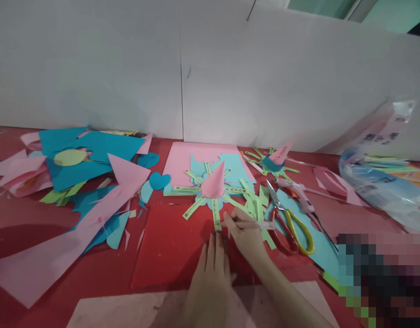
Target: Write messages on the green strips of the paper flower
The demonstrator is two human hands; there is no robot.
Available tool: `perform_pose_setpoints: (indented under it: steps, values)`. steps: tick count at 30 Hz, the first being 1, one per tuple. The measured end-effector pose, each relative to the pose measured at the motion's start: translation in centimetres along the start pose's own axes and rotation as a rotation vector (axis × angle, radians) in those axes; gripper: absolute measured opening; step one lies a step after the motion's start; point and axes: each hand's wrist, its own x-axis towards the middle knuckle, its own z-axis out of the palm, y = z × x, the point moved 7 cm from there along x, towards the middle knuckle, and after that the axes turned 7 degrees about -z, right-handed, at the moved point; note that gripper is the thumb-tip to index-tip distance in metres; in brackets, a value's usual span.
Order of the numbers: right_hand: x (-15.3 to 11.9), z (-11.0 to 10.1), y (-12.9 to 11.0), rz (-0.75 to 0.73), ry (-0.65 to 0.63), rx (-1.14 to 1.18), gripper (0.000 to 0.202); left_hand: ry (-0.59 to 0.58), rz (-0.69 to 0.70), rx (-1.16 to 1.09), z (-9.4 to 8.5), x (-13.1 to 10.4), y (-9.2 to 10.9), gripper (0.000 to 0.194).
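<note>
A pink paper cone (213, 182) stands at the centre of a light blue paper flower (199, 199), and green paper strips (192, 209) with dark drawn marks spread out from it like rays. My right hand (242, 234) grips a slim, pale pen (260, 225), its tip by the strip that points toward me. Lying flat, my left hand (211, 262) has its fingers stretched out, and their tips reach the outer end of that same strip. Under both hands is a bright red board (162, 255).
Scissors (288, 223) with red and yellow handles lie to the right, beside a pink glue gun (298, 191) with a cord. A second cone piece (280, 157) sits behind them. Pink and blue paper scraps (117, 200) cover the left; a plastic bag (376, 177) rests far right. A white panel (128, 68) rises behind.
</note>
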Motion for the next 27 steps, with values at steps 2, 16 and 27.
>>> perform_pose_setpoints:
  steps: [2, 16, 27]
  values:
    - [-0.01, -0.21, 0.01, -0.003, 0.035, -0.015, 0.034, 0.015, 0.005, -0.005, -0.12, 0.0, 0.02, 0.032]
    - [-0.05, -0.2, -0.01, -0.017, 0.045, -0.009, 0.034, 0.009, 0.022, 0.002, 0.09, -0.09, 0.05, 0.032]
    - [-0.14, 0.34, -0.12, 0.012, -0.04, 0.057, 0.033, 0.039, -0.012, -0.04, -0.29, 0.06, -0.07, 0.031]
